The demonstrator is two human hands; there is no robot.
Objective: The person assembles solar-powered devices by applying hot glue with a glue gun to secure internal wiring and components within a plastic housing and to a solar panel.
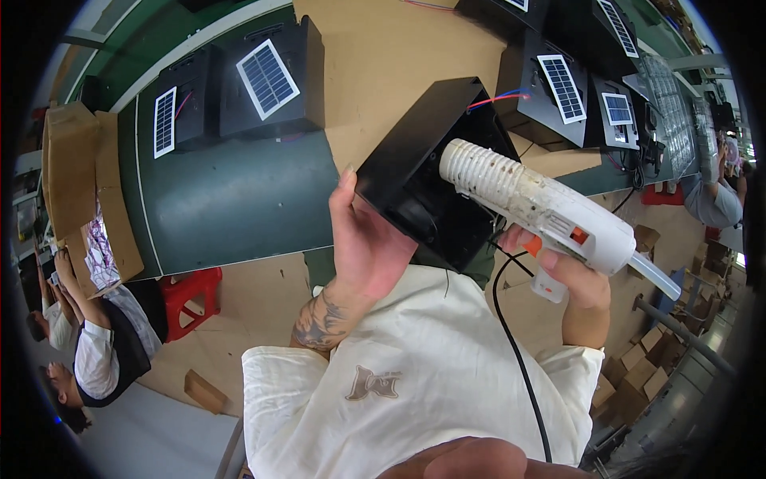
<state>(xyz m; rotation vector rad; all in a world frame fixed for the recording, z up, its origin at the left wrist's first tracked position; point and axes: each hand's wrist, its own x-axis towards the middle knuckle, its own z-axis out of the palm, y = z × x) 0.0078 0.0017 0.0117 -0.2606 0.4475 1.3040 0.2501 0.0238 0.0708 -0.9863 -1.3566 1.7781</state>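
Observation:
My left hand [367, 239] grips a black plastic box [415, 144] by its side, thumb up along the outer wall. The box is tilted, its open inside turned toward me, and red and blue wires [496, 99] stick out at its upper edge. In my right hand [576, 275] is a white hot glue gun [546, 203] with an orange trigger, its fingers wrapped round the handle. A clear glue stick [658, 277] juts from the gun's back end. The gun's front end lies over the box opening, and its tip is hidden.
Black boxes with small solar panels [268, 78] stand at the back left, and more [561, 88] at the back right. Cardboard [383, 48] covers part of the green table [239, 199]. The gun's black cable [511, 335] hangs across my front. Co-workers sit at both sides; a red stool [191, 302] stands left.

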